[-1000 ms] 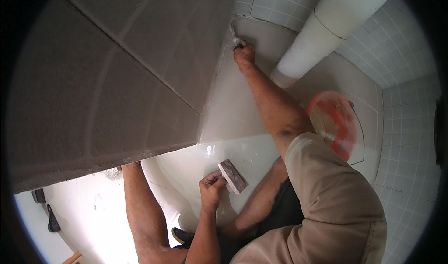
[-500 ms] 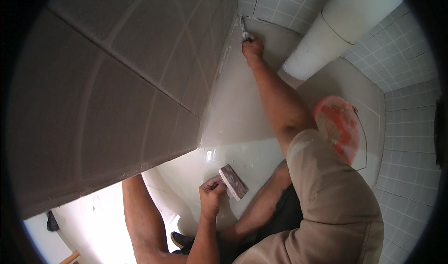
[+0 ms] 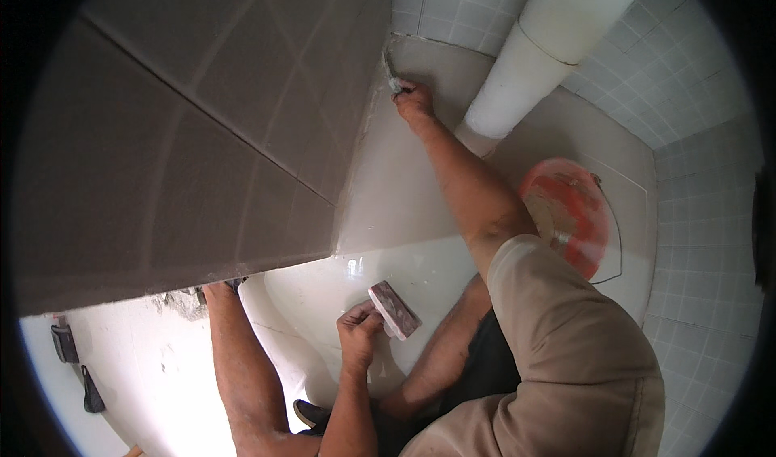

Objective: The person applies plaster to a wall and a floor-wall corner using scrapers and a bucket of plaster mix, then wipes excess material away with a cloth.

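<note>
Gripping tool (image 3: 390,71) by wall edge (image 3: 358,150), floor (image 3: 404,174) alongside

Dark tiled wall (image 3: 202,158), pale floor (image 3: 400,190), grey gridded wall (image 3: 699,239), white pipe (image 3: 543,49)

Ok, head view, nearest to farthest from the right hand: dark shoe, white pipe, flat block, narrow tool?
1. Narrow tool, in the right hand
2. White pipe, right of that hand
3. Flat block, lower, in the left hand
4. Dark shoe, near lower edge
</note>
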